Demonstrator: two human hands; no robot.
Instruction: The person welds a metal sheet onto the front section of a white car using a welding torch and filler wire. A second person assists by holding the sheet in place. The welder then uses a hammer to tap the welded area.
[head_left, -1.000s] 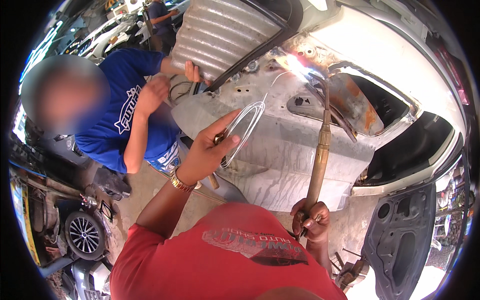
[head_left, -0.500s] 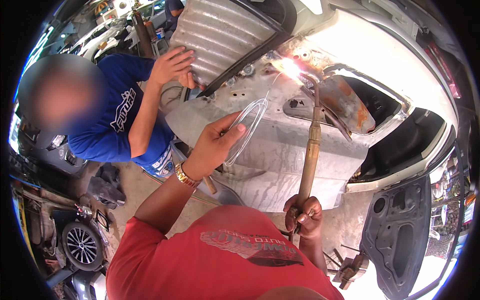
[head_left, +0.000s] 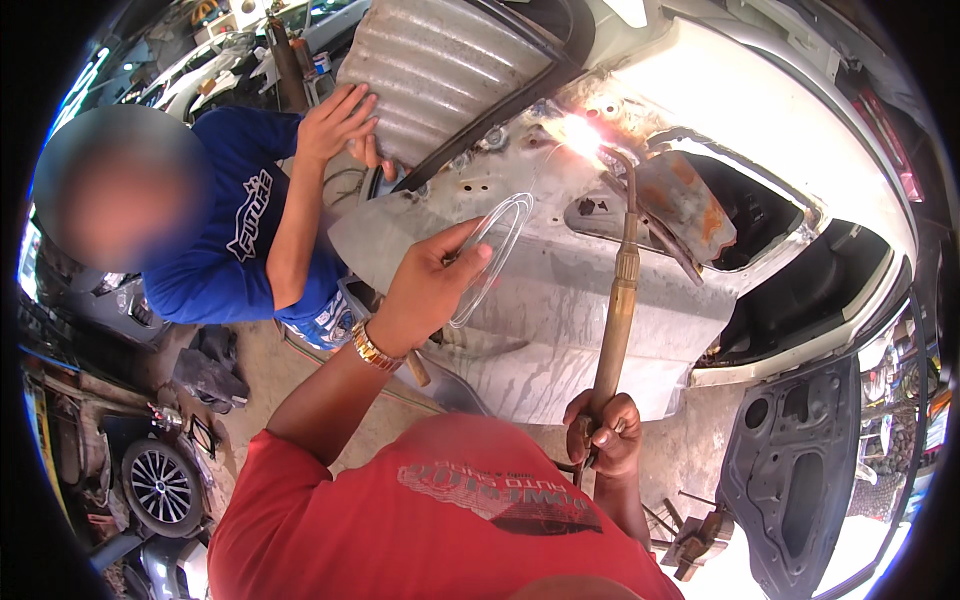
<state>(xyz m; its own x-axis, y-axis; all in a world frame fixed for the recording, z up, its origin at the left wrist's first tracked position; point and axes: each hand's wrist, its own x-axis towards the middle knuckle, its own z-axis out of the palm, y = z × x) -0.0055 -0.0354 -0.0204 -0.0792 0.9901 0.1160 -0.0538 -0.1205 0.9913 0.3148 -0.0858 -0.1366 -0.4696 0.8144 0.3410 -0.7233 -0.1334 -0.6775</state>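
Observation:
Between the thumb and fingers of my left hand (head_left: 425, 285) is a coil of thin pale wire (head_left: 498, 255); its free end runs up toward a bright flame (head_left: 580, 135). My right hand (head_left: 605, 432) is wrapped round the lower end of a brass gas torch (head_left: 622, 310). The torch's bent tip points up-left, and the flame plays on the bare metal of a car door panel (head_left: 570, 290). Scorched, brownish metal surrounds the glare, which hides the exact spot where wire and panel meet. Below the flame, the panel has cut-out openings and a rusty plate (head_left: 690, 205).
A co-worker in a blue shirt (head_left: 240, 220) stands at left, both hands against a corrugated metal sheet (head_left: 430, 75) above the panel. A dark door trim (head_left: 795, 470) leans at lower right near a vise-like metal tool (head_left: 700, 540). A wheel (head_left: 162, 487) sits lower left.
The co-worker's hands and body have shifted slightly along the sheet's edge. My hands, the wire coil and the torch have barely moved; the flame still burns at the same place.

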